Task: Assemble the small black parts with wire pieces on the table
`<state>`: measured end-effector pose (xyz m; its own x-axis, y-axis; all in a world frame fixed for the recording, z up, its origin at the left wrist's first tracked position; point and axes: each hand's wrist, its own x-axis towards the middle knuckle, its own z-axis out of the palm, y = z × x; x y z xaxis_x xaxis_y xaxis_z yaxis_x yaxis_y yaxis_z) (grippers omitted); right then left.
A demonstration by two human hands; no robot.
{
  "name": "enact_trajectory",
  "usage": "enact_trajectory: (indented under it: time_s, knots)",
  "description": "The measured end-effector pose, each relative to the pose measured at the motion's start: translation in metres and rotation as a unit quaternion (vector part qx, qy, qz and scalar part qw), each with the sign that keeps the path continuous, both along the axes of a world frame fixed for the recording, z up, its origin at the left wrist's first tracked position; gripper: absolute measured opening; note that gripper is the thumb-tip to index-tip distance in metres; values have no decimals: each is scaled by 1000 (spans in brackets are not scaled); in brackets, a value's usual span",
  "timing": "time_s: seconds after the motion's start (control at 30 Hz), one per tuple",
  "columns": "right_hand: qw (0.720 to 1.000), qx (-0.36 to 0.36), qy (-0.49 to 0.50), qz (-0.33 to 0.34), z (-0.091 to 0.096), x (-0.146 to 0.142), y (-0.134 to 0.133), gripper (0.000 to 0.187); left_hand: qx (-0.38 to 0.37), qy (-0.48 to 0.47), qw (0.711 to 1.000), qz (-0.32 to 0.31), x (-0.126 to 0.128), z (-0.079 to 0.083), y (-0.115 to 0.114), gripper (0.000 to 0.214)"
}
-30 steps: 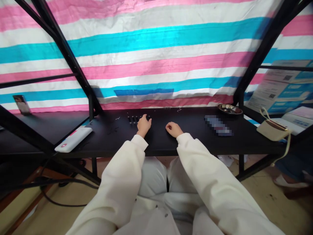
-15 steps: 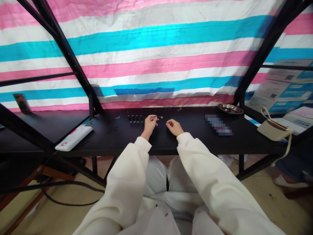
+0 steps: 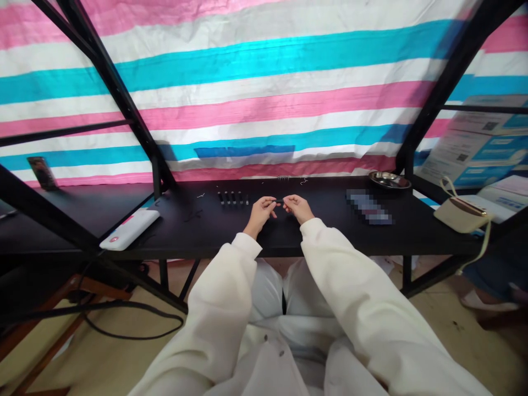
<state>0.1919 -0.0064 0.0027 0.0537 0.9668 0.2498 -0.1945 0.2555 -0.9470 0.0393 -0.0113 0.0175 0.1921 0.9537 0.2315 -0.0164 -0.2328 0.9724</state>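
Over the middle of the black table [image 3: 313, 234], my left hand [image 3: 262, 212] and my right hand [image 3: 297, 207] meet fingertip to fingertip. Between them they pinch a small dark stick-like piece [image 3: 279, 201], held level just above the tabletop. Both hands have curled fingers. To the left of my left hand, a row of several similar small dark pieces [image 3: 233, 198] stands on the table. White sleeves cover both arms.
A white flat device [image 3: 129, 229] lies at the table's left end. A metal dish [image 3: 389, 179] sits at the back right, with a blurred flat object [image 3: 368, 206] near it. A beige pouch [image 3: 462, 214] rests far right. Black frame posts flank the table; a cable lies on the floor.
My left hand left the row of dark pieces with one of them and moved right. My right hand came in to meet it, and both now pinch the piece.
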Motion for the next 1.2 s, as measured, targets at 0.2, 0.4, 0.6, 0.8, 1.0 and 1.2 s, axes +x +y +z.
enact_trajectory:
  time_s: [0.2, 0.4, 0.6, 0.8, 1.0, 1.2]
  knots:
    - [999, 14, -28, -10, -3, 0, 2, 42, 20, 14, 999, 21, 2, -1, 1, 24]
    - [998, 30, -44, -18, -5, 0, 3, 42, 81, 67, 994, 41, 3, -5, 1, 20]
    - [999, 28, -42, -9, -4, -1, 3, 43, 125, 143, 979, 80, 3, -5, -3, 21]
    - [998, 33, -49, -2, -3, -2, 1, 41, 128, 195, 966, 108, 2, -9, 0, 37]
    - [998, 37, -57, -1, -5, -3, 2, 41, 122, 203, 962, 134, 2, -10, 1, 43]
    - [998, 36, -57, -1, -1, -4, -1, 42, 126, 205, 959, 150, 2, -9, 1, 48]
